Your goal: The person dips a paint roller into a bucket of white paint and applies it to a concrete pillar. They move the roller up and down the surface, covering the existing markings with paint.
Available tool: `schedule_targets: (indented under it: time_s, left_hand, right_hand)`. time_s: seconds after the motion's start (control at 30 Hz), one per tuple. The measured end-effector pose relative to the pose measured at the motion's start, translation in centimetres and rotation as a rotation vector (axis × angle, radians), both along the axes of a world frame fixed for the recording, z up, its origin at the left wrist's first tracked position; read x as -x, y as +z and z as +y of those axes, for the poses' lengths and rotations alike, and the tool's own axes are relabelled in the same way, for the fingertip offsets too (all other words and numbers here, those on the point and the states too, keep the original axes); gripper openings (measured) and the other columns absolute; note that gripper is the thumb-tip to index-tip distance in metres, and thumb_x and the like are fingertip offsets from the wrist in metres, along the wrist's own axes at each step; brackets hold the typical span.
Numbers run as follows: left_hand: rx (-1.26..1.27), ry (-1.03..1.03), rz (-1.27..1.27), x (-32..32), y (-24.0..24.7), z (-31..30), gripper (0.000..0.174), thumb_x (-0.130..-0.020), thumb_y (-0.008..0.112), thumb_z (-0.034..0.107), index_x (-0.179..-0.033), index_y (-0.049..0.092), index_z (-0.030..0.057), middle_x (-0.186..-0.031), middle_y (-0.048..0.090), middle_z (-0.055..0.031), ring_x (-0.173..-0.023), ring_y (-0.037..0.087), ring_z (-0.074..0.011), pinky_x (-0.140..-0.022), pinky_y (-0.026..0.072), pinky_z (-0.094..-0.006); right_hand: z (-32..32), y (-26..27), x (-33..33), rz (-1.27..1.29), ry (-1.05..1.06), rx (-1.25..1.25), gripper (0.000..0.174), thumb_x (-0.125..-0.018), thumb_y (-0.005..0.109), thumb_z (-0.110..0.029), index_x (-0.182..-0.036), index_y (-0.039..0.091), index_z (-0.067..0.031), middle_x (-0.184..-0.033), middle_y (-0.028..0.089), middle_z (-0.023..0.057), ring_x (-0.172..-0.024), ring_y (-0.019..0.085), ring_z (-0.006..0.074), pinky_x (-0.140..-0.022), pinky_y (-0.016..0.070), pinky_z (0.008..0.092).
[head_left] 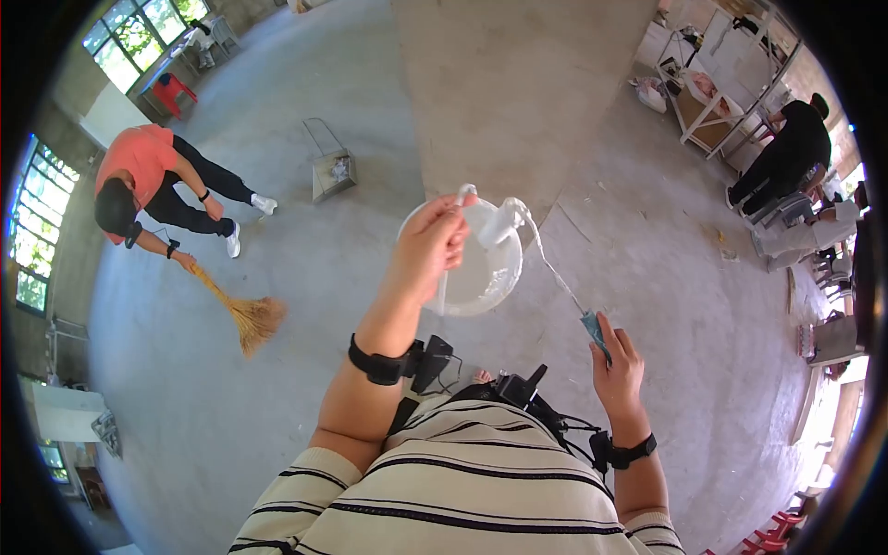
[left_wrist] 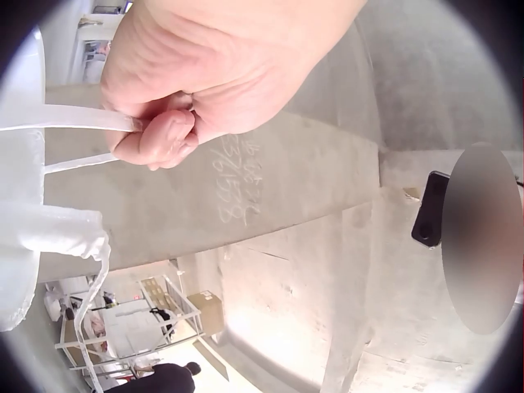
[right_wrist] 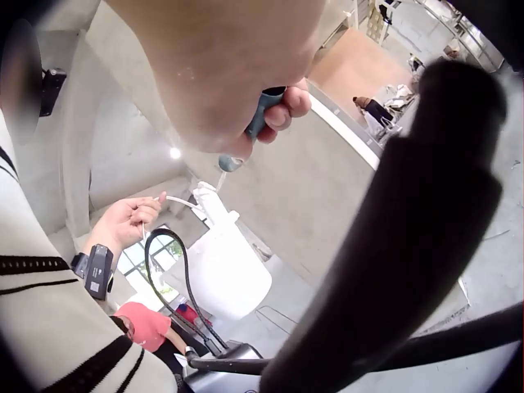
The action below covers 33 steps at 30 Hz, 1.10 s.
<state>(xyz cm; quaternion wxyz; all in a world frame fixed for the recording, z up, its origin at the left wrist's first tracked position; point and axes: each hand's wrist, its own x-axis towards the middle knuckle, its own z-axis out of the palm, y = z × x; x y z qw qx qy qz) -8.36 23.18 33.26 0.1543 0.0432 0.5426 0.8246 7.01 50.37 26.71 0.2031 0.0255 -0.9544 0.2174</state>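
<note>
My left hand (head_left: pixel 432 245) grips the white handle strap (left_wrist: pixel 90 119) of a white bucket (head_left: pixel 509 277), holding the bucket up in front of my body. Pale paint coats the bucket's inside wall. In my right hand (head_left: pixel 620 375) is a paint roller, its teal handle (head_left: pixel 595 335) wrapped by the fingers. A paint-smeared wire (head_left: pixel 552 268) runs from that handle to the white roller head (head_left: pixel 499 225), which lies over the bucket's rim on the right. From the right wrist view, the bucket (right_wrist: pixel 233 274) hangs with the roller head at its top.
To the left a bending person (head_left: pixel 139 180) sweeps the concrete floor with a straw broom (head_left: pixel 252 319). A long-handled dustpan (head_left: pixel 333 174) stands ahead. At the right are a metal rack (head_left: pixel 731 74) and a person in black (head_left: pixel 791 148). A wall (left_wrist: pixel 327 164) shows in the left wrist view.
</note>
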Motion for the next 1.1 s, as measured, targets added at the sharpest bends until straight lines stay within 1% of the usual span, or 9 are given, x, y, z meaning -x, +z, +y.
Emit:
schedule_targets:
  time_s: [0.2,0.3,0.4,0.47,0.6,0.7,0.87,0.97,1.1]
  left_hand:
    - [0.017,0.083,-0.018,-1.5,-0.4,0.7,0.025,-0.094,0.044,0.016,-0.112,0.057,0.0035,-0.066,0.037,0.0062,-0.051,0.027,-0.0020,-0.046,0.0237,-0.0182]
    - [0.023,0.097,-0.015,-2.4,-1.1,0.7,0.025,-0.094,0.044,0.016,-0.112,0.057,0.0035,-0.066,0.037,0.0061,-0.051,0.027,-0.0022,-0.046,0.0243,-0.0182]
    - [0.005,0.106,-0.043,-2.9,-1.6,0.4,0.025,-0.094,0.044,0.016,-0.111,0.057,0.0032,-0.066,0.037,0.0061,-0.050,0.028,-0.0022,-0.046,0.0246,-0.0181]
    - [-0.007,0.106,-0.061,-3.0,-2.5,0.6,0.025,-0.094,0.044,0.016,-0.111,0.058,0.0030,-0.066,0.037,0.0060,-0.050,0.028,-0.0023,-0.046,0.0245,-0.0180]
    - [-0.013,0.070,-0.061,-2.5,-2.8,1.0,0.026,-0.094,0.044,0.016,-0.112,0.057,0.0024,-0.066,0.037,0.0059,-0.050,0.028,-0.0022,-0.046,0.0240,-0.0177]
    - [-0.008,0.069,-0.065,-1.3,-2.4,1.4,0.027,-0.094,0.043,0.016,-0.112,0.057,0.0022,-0.066,0.037,0.0058,-0.050,0.028,-0.0022,-0.046,0.0239,-0.0175]
    - [-0.019,0.057,-0.055,-1.1,-2.8,1.3,0.027,-0.094,0.043,0.015,-0.113,0.056,0.0010,-0.066,0.037,0.0057,-0.050,0.028,-0.0023,-0.046,0.0234,-0.0177]
    - [-0.009,0.056,-0.038,-0.8,-2.3,1.6,0.027,-0.094,0.044,0.015,-0.113,0.056,0.0000,-0.066,0.037,0.0055,-0.050,0.027,-0.0024,-0.046,0.0232,-0.0179]
    - [-0.038,0.064,-0.037,-0.7,-1.9,1.9,0.026,-0.094,0.045,0.015,-0.112,0.056,-0.0008,-0.066,0.037,0.0051,-0.050,0.027,-0.0026,-0.046,0.0230,-0.0183]
  right_hand:
    - [1.4,0.0,0.5,0.057,0.101,-0.110,0.047,-0.072,0.066,-0.002,-0.118,0.059,-0.0117,-0.076,0.055,0.0079,-0.059,0.054,0.0261,-0.053,0.0452,0.0344]
    - [1.4,-1.0,0.7,0.077,0.094,-0.030,0.046,-0.072,0.066,-0.001,-0.117,0.059,-0.0104,-0.077,0.055,0.0082,-0.060,0.054,0.0257,-0.053,0.0450,0.0339]
    - [1.4,-1.3,0.3,-0.033,0.055,0.093,0.045,-0.074,0.062,0.003,-0.117,0.059,-0.0088,-0.079,0.055,0.0108,-0.062,0.053,0.0266,-0.057,0.0444,0.0327]
    - [2.0,-1.7,0.6,0.007,0.101,0.025,0.044,-0.073,0.065,0.000,-0.116,0.059,-0.0095,-0.076,0.055,0.0084,-0.062,0.054,0.0255,-0.053,0.0438,0.0336]
    - [2.2,-1.8,0.5,-0.009,0.075,0.011,0.043,-0.073,0.065,-0.001,-0.115,0.060,-0.0099,-0.076,0.055,0.0081,-0.062,0.054,0.0257,-0.053,0.0438,0.0338]
    - [2.7,-0.8,1.3,0.025,0.116,-0.106,0.043,-0.073,0.065,-0.002,-0.114,0.060,-0.0105,-0.076,0.054,0.0082,-0.062,0.054,0.0262,-0.054,0.0440,0.0342]
    - [2.7,-2.2,1.1,-0.010,0.044,0.027,0.039,-0.075,0.062,0.001,-0.113,0.059,-0.0069,-0.078,0.054,0.0113,-0.062,0.053,0.0277,-0.056,0.0433,0.0329]
    - [2.9,-2.4,0.8,-0.069,0.014,0.056,0.038,-0.075,0.064,-0.003,-0.112,0.059,-0.0087,-0.076,0.054,0.0105,-0.063,0.054,0.0280,-0.056,0.0437,0.0348]
    - [2.6,-1.8,0.4,-0.028,0.003,0.100,0.038,-0.075,0.064,-0.002,-0.112,0.059,-0.0088,-0.075,0.053,0.0107,-0.061,0.053,0.0276,-0.055,0.0433,0.0347]
